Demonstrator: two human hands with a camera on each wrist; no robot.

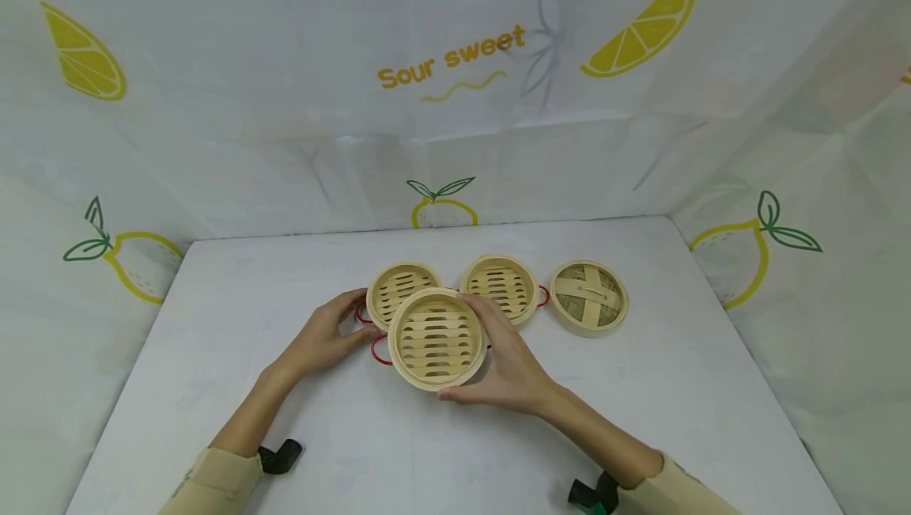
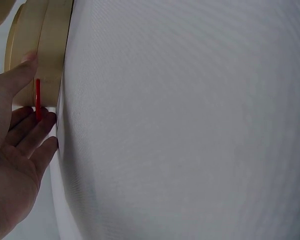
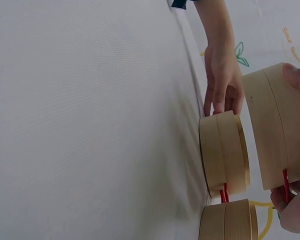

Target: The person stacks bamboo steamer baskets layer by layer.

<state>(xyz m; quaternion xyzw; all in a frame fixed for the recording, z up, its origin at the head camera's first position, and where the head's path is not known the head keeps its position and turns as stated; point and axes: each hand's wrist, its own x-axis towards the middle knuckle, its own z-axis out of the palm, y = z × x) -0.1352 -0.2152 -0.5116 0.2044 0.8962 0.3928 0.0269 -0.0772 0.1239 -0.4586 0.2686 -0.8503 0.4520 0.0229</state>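
Raised off the table, a small round bamboo steamer basket (image 1: 437, 341) with a slatted floor and red side handles is gripped by my right hand (image 1: 515, 369), thumb at its near side and fingers at the far right. In the right wrist view this basket (image 3: 270, 125) tilts above the table. My left hand (image 1: 329, 333) holds a second steamer basket (image 1: 402, 285) standing on the table; in the left wrist view the thumb lies on its wall (image 2: 50, 55), fingers by the red handle (image 2: 38, 97). The raised basket partly covers it in the head view.
A third steamer basket (image 1: 500, 287) stands right of the second one. Farther right lies a woven bamboo lid (image 1: 589, 297) with crossed strips. Behind the white table (image 1: 342, 452) hangs a lemon-printed cloth (image 1: 285, 64). Black devices (image 1: 281, 456) are worn at both wrists.
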